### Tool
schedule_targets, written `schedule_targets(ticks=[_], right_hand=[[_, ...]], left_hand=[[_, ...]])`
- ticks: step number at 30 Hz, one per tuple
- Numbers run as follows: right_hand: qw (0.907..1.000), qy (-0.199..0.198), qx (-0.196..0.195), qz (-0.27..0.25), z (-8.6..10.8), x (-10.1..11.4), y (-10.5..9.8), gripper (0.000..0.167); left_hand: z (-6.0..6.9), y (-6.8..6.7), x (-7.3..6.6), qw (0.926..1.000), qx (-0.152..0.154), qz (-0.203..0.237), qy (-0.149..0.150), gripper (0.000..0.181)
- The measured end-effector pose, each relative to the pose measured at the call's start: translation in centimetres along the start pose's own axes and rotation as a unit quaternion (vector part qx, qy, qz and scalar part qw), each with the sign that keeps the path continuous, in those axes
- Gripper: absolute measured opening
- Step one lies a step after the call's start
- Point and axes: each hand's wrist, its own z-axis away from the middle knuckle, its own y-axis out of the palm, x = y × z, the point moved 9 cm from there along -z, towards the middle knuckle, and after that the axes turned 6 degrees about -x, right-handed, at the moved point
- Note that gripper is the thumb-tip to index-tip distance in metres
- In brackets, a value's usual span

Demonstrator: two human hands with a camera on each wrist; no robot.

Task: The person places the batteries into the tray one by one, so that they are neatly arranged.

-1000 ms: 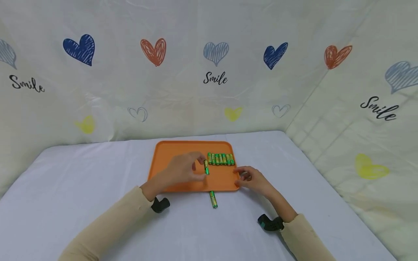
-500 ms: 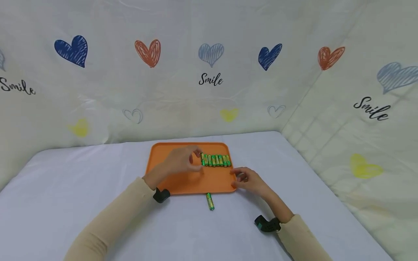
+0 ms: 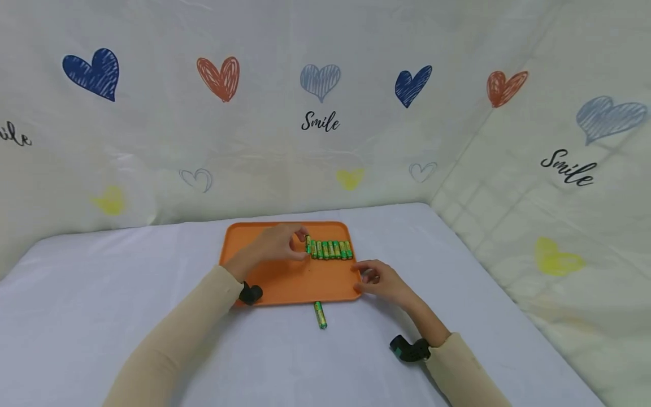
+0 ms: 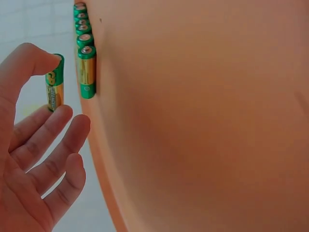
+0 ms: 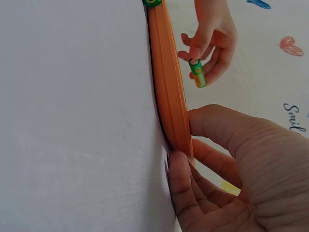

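My left hand (image 3: 274,243) pinches a green-and-gold battery (image 4: 55,84) end to end between thumb and fingertip. In the head view that battery stands at the left end of a row of several similar batteries (image 3: 330,250) on the orange tray (image 3: 285,285). The left wrist view shows it slightly apart from the row's nearest battery (image 4: 87,72). My right hand (image 3: 383,280) holds the tray's right edge near the front corner, its thumb and fingers about the rim (image 5: 171,92) in the right wrist view.
One loose battery (image 3: 320,315) lies on the white tablecloth (image 3: 386,384) just in front of the tray. Behind the table hangs a pale backdrop (image 3: 274,141) printed with hearts and words. Black wrist devices (image 3: 409,349) sit on both wrists.
My left hand has carried its battery from in front of the row up to the row's left end. The right hand keeps its place at the tray edge while the head view shifts slightly.
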Motion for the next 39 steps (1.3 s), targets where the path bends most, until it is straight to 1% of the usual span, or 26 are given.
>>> schedule_targets(ticks=[4,7,12,20,24,28,35,39], right_hand=[[1.0000,0.000,0.001,-0.003,0.0,0.0,0.0,0.042],[1.0000,0.000,-0.001,-0.003,0.0,0.0,0.0,0.041],[1.0000,0.005,-0.001,-0.002,-0.1,0.0,0.2,0.042],[0.9999,0.013,0.001,0.000,-0.1,0.2,0.1,0.042],[0.9998,0.018,0.001,-0.004,0.0,0.0,0.1,0.042],[0.9998,0.020,0.002,-0.005,-0.1,0.0,0.1,0.042],[0.9998,0.020,0.003,-0.002,-0.1,0.3,0.1,0.042],[0.9999,0.016,0.001,-0.002,0.0,0.3,0.1,0.043]], left_hand=[[-0.3,0.3,0.3,0.9999,0.009,-0.002,-0.006,0.045],[-0.6,0.6,0.5,0.9998,0.018,-0.010,-0.006,0.046],[-0.8,1.1,0.9,0.9996,0.023,-0.017,-0.003,0.045],[-0.7,1.3,1.1,0.9991,0.038,0.002,-0.016,0.043],[-0.6,1.5,1.1,0.9985,0.048,0.013,-0.023,0.045],[-0.3,1.4,1.0,0.9975,0.057,0.031,-0.029,0.047],[0.0,1.5,0.9,0.9949,0.073,0.066,-0.020,0.054],[0.3,1.5,1.0,0.9933,0.078,0.083,-0.020,0.053]])
